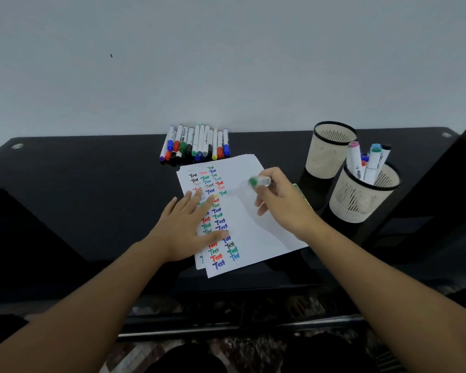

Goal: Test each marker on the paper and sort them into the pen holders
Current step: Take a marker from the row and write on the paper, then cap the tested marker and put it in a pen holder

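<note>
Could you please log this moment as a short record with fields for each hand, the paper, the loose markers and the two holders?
left hand: flat on the paper, fingers straight
right hand: holds a green marker above the paper
paper: columns of coloured "Test" words
loose markers: row at the table's far edge
far holder: no markers seen
near holder: several markers standing in it

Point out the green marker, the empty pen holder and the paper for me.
green marker [259,181], head view, on its blurred barrel beside the green cap.
empty pen holder [324,160], head view, on its beige mesh wall.
paper [256,232], head view, on a blank white part.
</note>
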{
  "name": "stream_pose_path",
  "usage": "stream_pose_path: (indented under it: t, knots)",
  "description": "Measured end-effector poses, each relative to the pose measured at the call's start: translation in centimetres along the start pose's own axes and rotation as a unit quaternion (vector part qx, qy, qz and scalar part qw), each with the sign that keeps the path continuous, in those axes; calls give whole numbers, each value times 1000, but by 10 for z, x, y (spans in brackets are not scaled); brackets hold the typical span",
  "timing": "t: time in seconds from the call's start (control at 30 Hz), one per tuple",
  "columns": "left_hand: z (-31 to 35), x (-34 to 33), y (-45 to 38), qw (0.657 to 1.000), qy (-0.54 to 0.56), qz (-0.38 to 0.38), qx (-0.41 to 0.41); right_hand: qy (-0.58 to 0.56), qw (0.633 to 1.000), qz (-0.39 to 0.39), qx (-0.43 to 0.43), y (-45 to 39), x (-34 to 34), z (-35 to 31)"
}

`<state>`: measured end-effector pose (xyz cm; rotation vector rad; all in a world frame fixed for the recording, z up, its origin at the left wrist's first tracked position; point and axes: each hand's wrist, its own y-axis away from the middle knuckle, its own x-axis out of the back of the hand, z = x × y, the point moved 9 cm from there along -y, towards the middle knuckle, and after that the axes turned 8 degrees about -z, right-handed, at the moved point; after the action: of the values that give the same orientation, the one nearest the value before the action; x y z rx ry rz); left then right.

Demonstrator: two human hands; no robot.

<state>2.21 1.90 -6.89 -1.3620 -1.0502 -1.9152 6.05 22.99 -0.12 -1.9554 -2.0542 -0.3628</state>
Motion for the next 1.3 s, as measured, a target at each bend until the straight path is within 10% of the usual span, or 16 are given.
stream_pose_path:
  t: [0.57,1.0,1.3]
  knots:
    - [0,4,4,999,-2,31,10,213,930,290,74,107,155,-66]
    - [-1,4,3,999,-5,36,11,324,911,246,-75,104,187,-25]
    - [-2,5,3,999,15,38,14,304,901,306,48,107,156,-70]
